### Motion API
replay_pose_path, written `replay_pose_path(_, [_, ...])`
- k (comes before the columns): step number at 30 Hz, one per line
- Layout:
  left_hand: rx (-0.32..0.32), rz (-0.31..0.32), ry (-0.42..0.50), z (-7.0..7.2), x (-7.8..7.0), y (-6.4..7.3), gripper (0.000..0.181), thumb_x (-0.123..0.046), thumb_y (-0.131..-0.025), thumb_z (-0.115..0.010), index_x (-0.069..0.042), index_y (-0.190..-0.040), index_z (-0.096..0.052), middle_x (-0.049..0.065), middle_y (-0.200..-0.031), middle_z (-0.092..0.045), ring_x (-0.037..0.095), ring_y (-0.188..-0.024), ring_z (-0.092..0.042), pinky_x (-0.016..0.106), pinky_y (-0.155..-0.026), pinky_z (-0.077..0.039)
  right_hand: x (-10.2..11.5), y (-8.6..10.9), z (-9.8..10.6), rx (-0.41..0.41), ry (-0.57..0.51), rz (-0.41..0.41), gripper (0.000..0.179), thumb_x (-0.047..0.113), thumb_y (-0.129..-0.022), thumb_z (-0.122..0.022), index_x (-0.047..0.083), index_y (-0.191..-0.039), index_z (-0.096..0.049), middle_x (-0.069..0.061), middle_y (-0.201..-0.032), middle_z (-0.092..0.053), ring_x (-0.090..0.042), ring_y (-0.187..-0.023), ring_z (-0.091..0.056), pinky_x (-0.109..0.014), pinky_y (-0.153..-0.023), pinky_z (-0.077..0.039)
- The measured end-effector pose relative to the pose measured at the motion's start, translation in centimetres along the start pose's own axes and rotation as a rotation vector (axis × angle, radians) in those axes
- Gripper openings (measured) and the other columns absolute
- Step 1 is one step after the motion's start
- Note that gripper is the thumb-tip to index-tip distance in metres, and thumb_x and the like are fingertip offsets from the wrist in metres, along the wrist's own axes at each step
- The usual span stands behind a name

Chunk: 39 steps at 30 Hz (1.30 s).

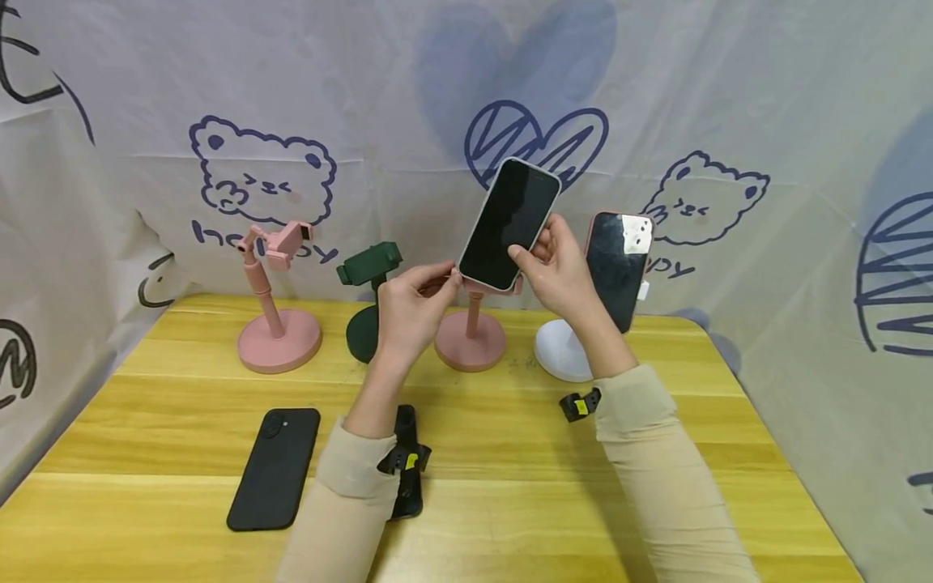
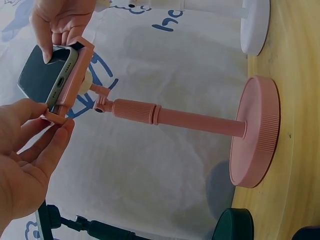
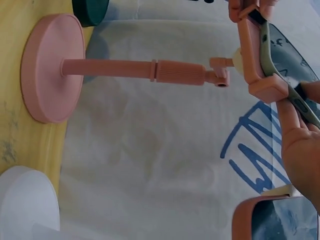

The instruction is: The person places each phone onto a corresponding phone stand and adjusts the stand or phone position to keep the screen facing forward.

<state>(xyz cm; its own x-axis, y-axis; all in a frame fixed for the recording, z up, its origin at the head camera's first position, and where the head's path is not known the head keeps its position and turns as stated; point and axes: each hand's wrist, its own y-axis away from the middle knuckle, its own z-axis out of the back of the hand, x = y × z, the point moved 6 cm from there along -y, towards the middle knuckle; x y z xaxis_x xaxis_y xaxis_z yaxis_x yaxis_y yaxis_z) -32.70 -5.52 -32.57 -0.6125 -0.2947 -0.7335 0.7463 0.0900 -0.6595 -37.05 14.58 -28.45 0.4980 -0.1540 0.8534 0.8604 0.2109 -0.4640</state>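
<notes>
A smartphone (image 1: 503, 231) in a pale case, screen dark and facing the camera, leans at the clamp of a pink phone stand (image 2: 175, 118). My right hand (image 1: 560, 267) grips its right side, thumb on the screen and fingers behind. At the lower left corner, my left hand (image 1: 415, 312) pinches the clamp's end, as the left wrist view shows. In the right wrist view, the pink clamp (image 3: 250, 50) lies along the phone's back and lower edge, with one end block at the phone's side. How firmly the phone sits in the clamp cannot be told.
Left stand another pink stand (image 1: 279, 340) and a dark green stand (image 1: 370, 265). A white stand (image 1: 561, 352) at right carries a pink-cased phone (image 1: 615, 259). A black phone (image 1: 277, 470) lies front left; another dark phone (image 1: 408, 495) is partly under my left wrist. A printed cloth hangs behind.
</notes>
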Motion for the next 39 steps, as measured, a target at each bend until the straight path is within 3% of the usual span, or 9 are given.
replay_pose_path(6, [0.005,-0.011,0.035,0.1,0.1,-0.1,0.023,-0.003,-0.094,-0.076,0.005,-0.115,-0.077,0.020,-0.108,-0.077,0.030,-0.096,-0.077,0.033,-0.083,-0.063,0.5,-0.5,0.0,0.071,0.106,-0.047,0.051,-0.004,-0.100,-0.062,-0.006,-0.146,-0.040,-0.024,-0.135,-0.063,-0.033,-0.121,-0.066,-0.036,-0.100,-0.057])
replay_pose_path(12, [0.012,-0.026,0.057,-0.3,0.5,-0.2,0.024,-0.002,-0.093,-0.076,0.005,-0.117,-0.077,0.020,-0.112,-0.076,0.031,-0.098,-0.076,0.032,-0.084,-0.063,0.6,-0.8,0.3,0.093,0.129,-0.097,0.049,0.000,-0.101,-0.063,-0.005,-0.146,-0.042,-0.023,-0.137,-0.063,-0.033,-0.123,-0.066,-0.041,-0.102,-0.056])
replay_pose_path(17, [0.026,-0.032,0.079,-0.8,0.5,-0.1,0.025,0.000,-0.094,-0.075,0.006,-0.119,-0.075,0.022,-0.115,-0.075,0.032,-0.101,-0.076,0.032,-0.085,-0.062,0.2,-0.6,0.9,0.054,0.099,-0.146,0.047,0.006,-0.101,-0.066,-0.001,-0.145,-0.049,-0.020,-0.135,-0.067,-0.029,-0.119,-0.069,-0.039,-0.101,-0.057])
replay_pose_path(24, [0.031,-0.027,0.080,-1.1,0.5,-0.1,0.026,0.002,-0.095,-0.073,0.008,-0.120,-0.073,0.023,-0.117,-0.073,0.032,-0.103,-0.075,0.032,-0.085,-0.062,0.1,-1.1,1.6,-0.049,0.021,-0.194,0.037,0.015,-0.105,-0.063,-0.002,-0.137,-0.057,-0.008,-0.111,-0.071,-0.012,-0.102,-0.067,-0.034,-0.096,-0.059])
replay_pose_path(28, [0.025,-0.022,0.058,-1.0,0.6,0.0,0.026,0.001,-0.095,-0.073,0.008,-0.120,-0.073,0.023,-0.116,-0.074,0.032,-0.102,-0.076,0.032,-0.085,-0.063,0.6,-1.7,1.7,-0.114,-0.020,-0.214,0.037,0.012,-0.105,-0.061,-0.004,-0.138,-0.057,-0.013,-0.120,-0.071,-0.012,-0.100,-0.068,-0.033,-0.092,-0.061])
replay_pose_path(34, [0.044,0.100,0.019,-1.0,1.0,0.1,0.025,-0.009,-0.099,-0.071,0.001,-0.123,-0.074,0.015,-0.115,-0.075,0.026,-0.104,-0.073,0.037,-0.091,-0.061,1.1,-2.2,1.4,-0.089,0.024,-0.198,0.038,0.007,-0.106,-0.057,-0.006,-0.143,-0.054,-0.022,-0.134,-0.066,-0.019,-0.107,-0.069,-0.036,-0.092,-0.061])
replay_pose_path(39, [0.129,0.218,0.009,-1.3,1.7,0.2,0.034,-0.018,-0.105,-0.064,-0.001,-0.134,-0.067,0.014,-0.117,-0.073,0.025,-0.105,-0.072,0.038,-0.096,-0.060,1.5,-2.3,1.2,-0.055,0.105,-0.187,0.039,0.008,-0.107,-0.057,-0.004,-0.144,-0.053,-0.022,-0.134,-0.066,-0.026,-0.112,-0.069,-0.036,-0.093,-0.060])
